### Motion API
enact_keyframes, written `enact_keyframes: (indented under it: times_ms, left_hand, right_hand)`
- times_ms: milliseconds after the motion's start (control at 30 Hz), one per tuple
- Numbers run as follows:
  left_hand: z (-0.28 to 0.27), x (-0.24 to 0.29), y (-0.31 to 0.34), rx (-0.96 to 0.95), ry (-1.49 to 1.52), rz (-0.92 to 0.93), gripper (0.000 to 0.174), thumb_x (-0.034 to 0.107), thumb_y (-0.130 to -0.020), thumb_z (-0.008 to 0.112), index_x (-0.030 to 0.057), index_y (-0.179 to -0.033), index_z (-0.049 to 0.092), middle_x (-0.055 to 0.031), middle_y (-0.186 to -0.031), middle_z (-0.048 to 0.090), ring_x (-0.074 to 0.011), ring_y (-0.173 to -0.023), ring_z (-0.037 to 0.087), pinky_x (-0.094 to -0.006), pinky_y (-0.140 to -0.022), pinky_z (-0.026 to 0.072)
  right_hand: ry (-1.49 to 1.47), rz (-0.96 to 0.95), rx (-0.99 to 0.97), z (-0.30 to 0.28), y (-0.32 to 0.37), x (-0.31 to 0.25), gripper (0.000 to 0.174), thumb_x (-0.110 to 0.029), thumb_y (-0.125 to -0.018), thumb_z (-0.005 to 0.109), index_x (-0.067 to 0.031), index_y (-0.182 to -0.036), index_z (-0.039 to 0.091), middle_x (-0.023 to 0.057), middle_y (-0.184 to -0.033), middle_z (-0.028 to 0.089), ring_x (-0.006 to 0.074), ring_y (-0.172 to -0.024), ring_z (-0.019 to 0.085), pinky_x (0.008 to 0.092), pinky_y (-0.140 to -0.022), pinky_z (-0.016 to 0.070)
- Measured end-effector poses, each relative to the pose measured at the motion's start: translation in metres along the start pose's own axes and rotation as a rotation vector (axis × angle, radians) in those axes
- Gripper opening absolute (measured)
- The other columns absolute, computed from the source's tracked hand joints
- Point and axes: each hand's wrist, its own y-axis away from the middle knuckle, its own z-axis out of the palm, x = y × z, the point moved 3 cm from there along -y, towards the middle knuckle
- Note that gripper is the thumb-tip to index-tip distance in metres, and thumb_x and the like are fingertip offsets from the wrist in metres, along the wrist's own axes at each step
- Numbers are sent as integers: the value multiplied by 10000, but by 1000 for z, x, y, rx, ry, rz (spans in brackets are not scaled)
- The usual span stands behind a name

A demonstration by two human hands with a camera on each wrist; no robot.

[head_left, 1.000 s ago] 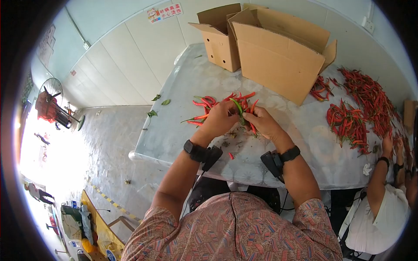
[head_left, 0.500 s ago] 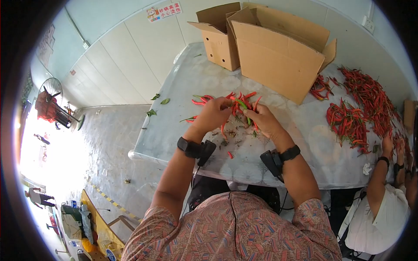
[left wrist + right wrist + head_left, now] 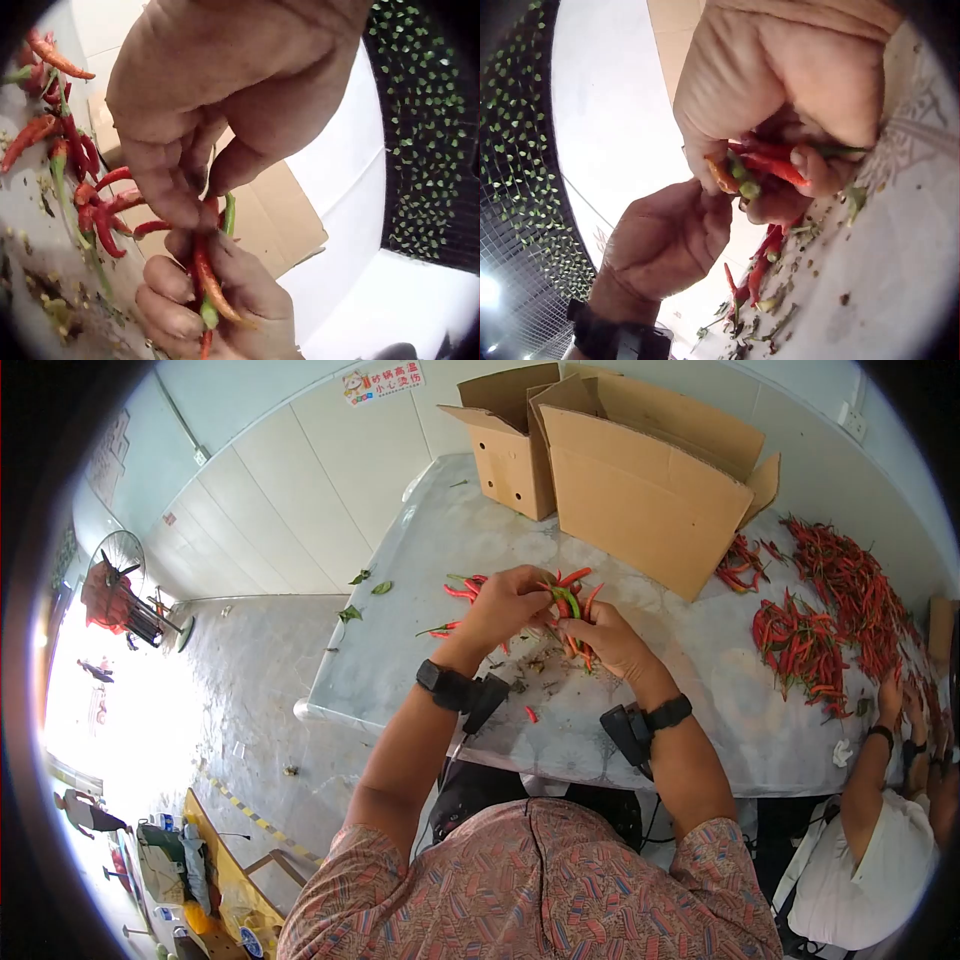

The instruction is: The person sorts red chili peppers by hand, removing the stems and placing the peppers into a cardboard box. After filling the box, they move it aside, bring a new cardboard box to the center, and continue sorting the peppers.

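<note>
My right hand grips a small bunch of chili peppers, among them a red chili and a green chili. From the left, my left hand meets the bunch, its thumb and fingertips pinching the end of a chili pepper just above the right hand's fingers. That pinched end is mostly hidden by the fingertips. Loose red chilies lie on the table behind and beside the hands, with bits of stem and seeds scattered under them.
Two open cardboard boxes stand at the table's back. Large heaps of red chilies cover the right side, where another person's hands work. Green leaves lie near the left edge. A short red piece lies in front.
My left hand drew slightly left from the bunch, then came back to its top end. The right hand stays in place holding the chilies. The head view has shifted slightly.
</note>
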Motion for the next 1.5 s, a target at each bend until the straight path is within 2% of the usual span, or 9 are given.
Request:
enact_keyframes:
  times_ms: [67, 267, 367, 700, 767, 867, 1200, 1367, 1500]
  left_hand:
    - [-14, 0, -4, 107, -411, 208, 369, 87, -771, 595, 17, -1126, 521, -52, -895, 595, -142, -776, 582, -263, -696, 495]
    - [2, 13, 8, 130, -717, 398, 384, 143, -725, 643, 31, -1086, 574, -162, -1084, 517, -254, -913, 568, -338, -765, 471]
    - [0, 9, 2, 215, -749, 448, 253, 151, -700, 637, 62, -936, 627, -143, -935, 578, -294, -832, 587, -360, -734, 471]
    - [-25, 16, 1, 355, -763, 161, 255, 183, -765, 629, 10, -951, 614, -153, -742, 613, -236, -615, 579, -325, -601, 465]
    - [-17, 24, 5, 335, -675, 273, 206, 183, -743, 613, -12, -805, 594, -162, -646, 598, -275, -563, 571, -352, -549, 447]
    - [-2, 28, 4, 202, -689, 216, 268, 149, -759, 633, -2, -972, 578, -142, -738, 620, -169, -628, 558, -301, -609, 461]
    - [15, 16, -6, -112, -355, 280, 321, 85, -741, 621, -22, -1036, 551, -110, -829, 638, -132, -732, 584, -270, -659, 468]
    - [-1, 3, -16, 126, -968, 267, 512, 319, -701, 643, -17, -1076, 550, -188, -878, 624, -322, -807, 613, -384, -721, 483]
    - [7, 4, -19, 157, -1150, 174, 550, 417, -679, 646, -6, -1022, 569, -186, -911, 607, -312, -870, 607, -407, -723, 481]
  right_hand:
    - [-22, 23, 17, -4, 0, 1, 168, -138, -851, 561, -16, -956, 514, 38, -744, 544, 100, -618, 521, 247, -562, 453]
    - [-120, 5, -35, -2, 1, 0, 156, -131, -848, 553, -18, -948, 514, 38, -733, 540, 110, -610, 530, 251, -563, 441]
    - [-122, -12, -72, -3, 2, 0, 145, -125, -846, 548, -20, -942, 517, 38, -728, 541, 118, -608, 530, 260, -563, 435]
    - [-257, -138, 204, -18, -1, 0, 135, -149, -820, 563, -15, -824, 543, 53, -676, 564, 121, -548, 530, 232, -479, 402]
    - [-232, -112, 171, -19, -2, 0, 133, -148, -823, 569, -18, -839, 546, 45, -691, 567, 114, -553, 531, 224, -471, 399]
    - [-202, -92, 149, -14, -1, 0, 139, -148, -828, 585, -22, -876, 551, 29, -720, 570, 101, -561, 530, 210, -456, 388]
    - [-199, -100, 333, -22, -6, 2, 180, -196, -819, 631, -36, -874, 571, 9, -718, 551, 90, -561, 527, 222, -479, 425]
    - [-307, -125, 495, -27, -1, -1, 200, -230, -815, 640, -41, -825, 574, 6, -678, 541, 100, -544, 528, 226, -472, 433]
    - [-316, -105, 524, -33, -3, 4, 236, -273, -804, 653, -51, -818, 575, 1, -674, 539, 105, -541, 530, 234, -465, 436]
